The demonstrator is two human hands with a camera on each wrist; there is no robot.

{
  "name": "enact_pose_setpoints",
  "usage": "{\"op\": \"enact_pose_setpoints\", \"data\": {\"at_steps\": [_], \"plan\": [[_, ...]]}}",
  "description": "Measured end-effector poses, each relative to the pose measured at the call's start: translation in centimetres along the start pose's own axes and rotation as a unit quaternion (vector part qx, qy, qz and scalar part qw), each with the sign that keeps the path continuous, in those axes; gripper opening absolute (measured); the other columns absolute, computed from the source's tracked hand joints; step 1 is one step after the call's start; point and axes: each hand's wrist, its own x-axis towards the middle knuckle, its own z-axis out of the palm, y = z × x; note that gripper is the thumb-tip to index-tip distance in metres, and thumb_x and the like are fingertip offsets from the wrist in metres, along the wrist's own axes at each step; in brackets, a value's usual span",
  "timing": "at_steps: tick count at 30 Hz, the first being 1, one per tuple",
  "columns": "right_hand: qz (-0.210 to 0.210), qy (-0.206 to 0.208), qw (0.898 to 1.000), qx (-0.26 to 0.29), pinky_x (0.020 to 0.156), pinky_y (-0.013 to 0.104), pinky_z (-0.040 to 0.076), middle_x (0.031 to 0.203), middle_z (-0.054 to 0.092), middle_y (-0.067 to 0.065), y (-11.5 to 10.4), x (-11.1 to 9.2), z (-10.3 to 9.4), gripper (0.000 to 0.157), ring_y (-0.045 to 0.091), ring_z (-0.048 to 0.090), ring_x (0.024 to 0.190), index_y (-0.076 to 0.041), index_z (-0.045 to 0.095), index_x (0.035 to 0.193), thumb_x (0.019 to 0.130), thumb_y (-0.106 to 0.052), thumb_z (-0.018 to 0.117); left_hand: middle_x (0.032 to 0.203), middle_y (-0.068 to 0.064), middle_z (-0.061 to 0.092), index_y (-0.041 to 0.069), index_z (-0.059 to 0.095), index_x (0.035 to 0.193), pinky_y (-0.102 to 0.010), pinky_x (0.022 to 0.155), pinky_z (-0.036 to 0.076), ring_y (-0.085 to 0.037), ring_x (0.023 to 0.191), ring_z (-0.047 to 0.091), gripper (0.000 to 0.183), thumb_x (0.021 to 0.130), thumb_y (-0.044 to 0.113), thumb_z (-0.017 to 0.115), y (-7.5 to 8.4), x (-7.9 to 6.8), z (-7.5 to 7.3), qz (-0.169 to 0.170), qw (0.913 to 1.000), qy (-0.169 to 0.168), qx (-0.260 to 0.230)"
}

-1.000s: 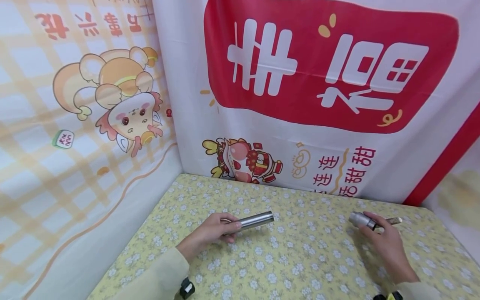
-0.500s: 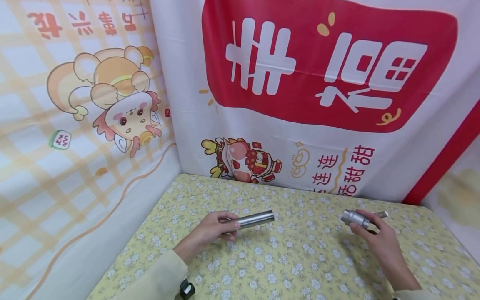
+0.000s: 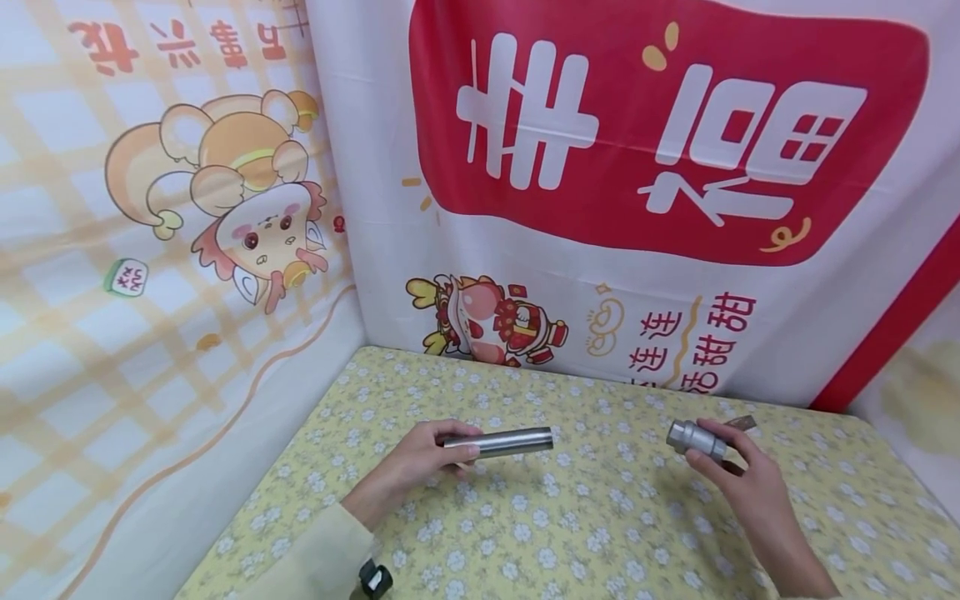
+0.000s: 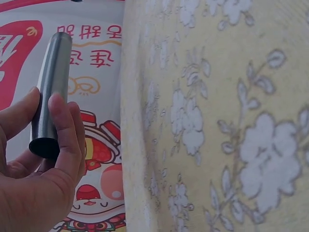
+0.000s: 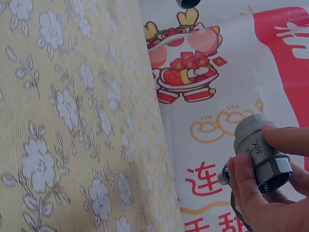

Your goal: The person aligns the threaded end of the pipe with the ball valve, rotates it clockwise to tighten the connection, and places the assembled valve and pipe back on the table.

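In the head view my left hand (image 3: 429,450) holds a smooth silver metal pipe (image 3: 517,442) above the table, its far end pointing right. Thumb and fingers grip the pipe (image 4: 54,79) near its dark lower end in the left wrist view. On the right, my right hand (image 3: 742,479) grips a grey metal ball valve (image 3: 693,440) off the cloth, a flat lever showing beyond the fingers. The right wrist view shows the valve (image 5: 258,145) with "304" on its body and a threaded opening facing down. Part of the lever is hidden behind the fingers. Pipe and valve are apart.
A yellow flowered cloth (image 3: 570,517) covers the table. A white and red printed curtain (image 3: 375,275) hangs along the back edge, and a checked one with a cartoon figure (image 3: 172,333) stands at the left.
My right hand has carried the valve leftward, closer to the pipe, and its lever has turned in view. The left hand stays in place, its pipe now lying a little more level.
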Motion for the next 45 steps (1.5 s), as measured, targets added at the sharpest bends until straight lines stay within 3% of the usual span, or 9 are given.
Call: {"op": "enact_pose_setpoints", "data": {"at_steps": [11, 21, 29, 35, 45], "plan": [[0.017, -0.031, 0.999, 0.026, 0.093, 0.028, 0.060, 0.173, 0.033, 0.016, -0.6, -0.9, 1.2, 0.088, 0.039, 0.053, 0.146, -0.020, 0.037, 0.169, 0.099, -0.057, 0.076, 0.131, -0.015, 0.072, 0.006, 0.074, 0.137, -0.042, 0.095, 0.063, -0.022, 0.104, 0.073, 0.044, 0.098, 0.024, 0.084, 0.9, 0.0, -0.1, 0.022, 0.9997, 0.009, 0.007], [0.025, -0.055, 0.998, 0.031, 0.098, 0.031, 0.060, 0.169, 0.036, 0.016, -0.6, -1.2, 2.0, 0.084, 0.028, 0.060, 0.136, -0.019, 0.039, 0.167, 0.100, -0.054, 0.076, 0.128, -0.013, 0.074, 0.006, 0.074, 0.137, -0.043, 0.098, 0.063, -0.020, 0.103, 0.076, 0.045, 0.097, 0.025, 0.085, 1.4, -0.2, -0.4, 0.031, 0.9995, 0.009, 0.007], [0.022, -0.065, 0.997, 0.038, 0.100, 0.034, 0.060, 0.173, 0.032, 0.017, -0.9, -1.6, 2.6, 0.082, 0.037, 0.056, 0.144, -0.020, 0.041, 0.167, 0.100, -0.051, 0.077, 0.131, -0.014, 0.073, 0.000, 0.071, 0.140, -0.041, 0.098, 0.064, -0.020, 0.103, 0.077, 0.048, 0.098, 0.020, 0.084, 1.2, -0.4, -0.7, 0.043, 0.9990, -0.005, -0.012], [0.011, -0.068, 0.997, 0.041, 0.099, 0.036, 0.061, 0.171, 0.034, 0.015, -1.0, -2.0, 2.9, 0.077, 0.035, 0.060, 0.140, -0.022, 0.044, 0.165, 0.101, -0.048, 0.077, 0.130, -0.016, 0.073, -0.005, 0.067, 0.143, -0.042, 0.099, 0.064, -0.021, 0.103, 0.079, 0.053, 0.097, 0.016, 0.084, 1.4, -0.6, -0.8, 0.047, 0.9985, -0.015, -0.026], [0.008, -0.079, 0.996, 0.039, 0.100, 0.037, 0.061, 0.170, 0.035, 0.017, -1.0, -2.1, 3.3, 0.078, 0.035, 0.063, 0.138, -0.021, 0.044, 0.166, 0.101, -0.047, 0.078, 0.131, -0.016, 0.073, -0.002, 0.070, 0.140, -0.040, 0.098, 0.064, -0.023, 0.103, 0.080, 0.049, 0.096, 0.014, 0.085, 1.2, -0.7, -0.8, 0.050, 0.9977, -0.014, -0.044]]}}
